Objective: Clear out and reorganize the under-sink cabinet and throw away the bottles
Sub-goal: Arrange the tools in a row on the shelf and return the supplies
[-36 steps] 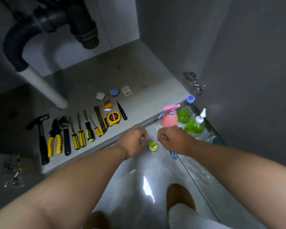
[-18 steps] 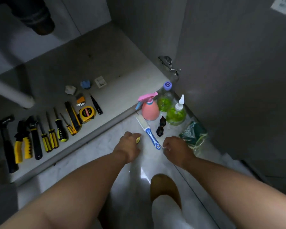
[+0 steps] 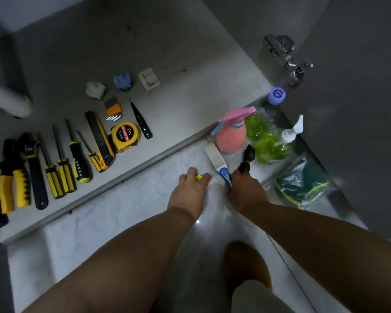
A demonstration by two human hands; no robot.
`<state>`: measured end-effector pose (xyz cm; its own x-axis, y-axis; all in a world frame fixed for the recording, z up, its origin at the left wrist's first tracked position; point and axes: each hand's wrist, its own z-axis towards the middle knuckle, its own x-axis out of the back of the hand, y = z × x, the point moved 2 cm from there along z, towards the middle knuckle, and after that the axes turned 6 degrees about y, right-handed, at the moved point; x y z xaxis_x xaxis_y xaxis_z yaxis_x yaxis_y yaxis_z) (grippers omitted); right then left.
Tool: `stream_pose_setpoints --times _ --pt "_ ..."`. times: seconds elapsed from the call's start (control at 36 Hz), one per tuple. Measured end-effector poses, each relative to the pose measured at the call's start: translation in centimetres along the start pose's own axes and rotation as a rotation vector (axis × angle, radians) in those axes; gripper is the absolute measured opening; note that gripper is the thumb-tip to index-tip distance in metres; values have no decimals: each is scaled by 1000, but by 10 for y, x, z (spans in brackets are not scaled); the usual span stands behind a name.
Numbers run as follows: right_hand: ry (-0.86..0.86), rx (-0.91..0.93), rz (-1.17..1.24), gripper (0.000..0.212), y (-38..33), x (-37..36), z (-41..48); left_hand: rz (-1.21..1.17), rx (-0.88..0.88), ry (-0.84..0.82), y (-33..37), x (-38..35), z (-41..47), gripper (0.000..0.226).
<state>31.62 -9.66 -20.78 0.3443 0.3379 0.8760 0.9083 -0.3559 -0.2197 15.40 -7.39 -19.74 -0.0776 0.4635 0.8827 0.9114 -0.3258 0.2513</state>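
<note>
Cabinet floor, up and left of the pink spray bottle: mostly cleared. Hand tools lie in a tidy row well left of that bottle, with a tape measure at the row's nearer end. Judged: sorting largely done, bottle disposal not yet begun. Bagged sponges lie on the tiles, right of the pink bottle and nearer the person. Pump bottle stands just right of it and blue-capped bottle just behind; all three upright, none binned. Brush lies just in front of the pink bottle. Right hand sits in front of that bottle, fingers over the brush handle's end; grip closed or not, cannot tell. Left hand is front-left, grip narrow round a small yellow disc. The bottles stand just beyond both grips, untouched.
</note>
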Motion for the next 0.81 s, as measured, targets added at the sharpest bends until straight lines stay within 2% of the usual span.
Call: stream_pose_setpoints --times 0.08,0.17,0.25,0.36,0.47,0.53,0.67,0.81 --pt "-28 -23 75 28 -2 -3 -3 -31 1 2 -6 1 -4 64" --pt "-33 39 89 32 -4 -5 -12 -84 -25 15 -13 15 -12 58" --pt "-27 106 139 28 -10 1 -24 -107 -119 115 -21 49 -17 51" --pt "-79 175 261 28 -22 14 -42 -197 -201 306 -34 108 -12 52" --pt "-96 277 301 29 -36 32 -53 -295 -82 482 -58 159 10 49" --pt "-78 320 347 28 -44 43 -56 -353 14 516 -72 177 26 48" --pt "77 371 418 23 -64 78 -49 -303 179 518 -101 196 59 41" --pt "207 343 402 21 -97 119 -18 -220 201 477 -105 196 72 43"
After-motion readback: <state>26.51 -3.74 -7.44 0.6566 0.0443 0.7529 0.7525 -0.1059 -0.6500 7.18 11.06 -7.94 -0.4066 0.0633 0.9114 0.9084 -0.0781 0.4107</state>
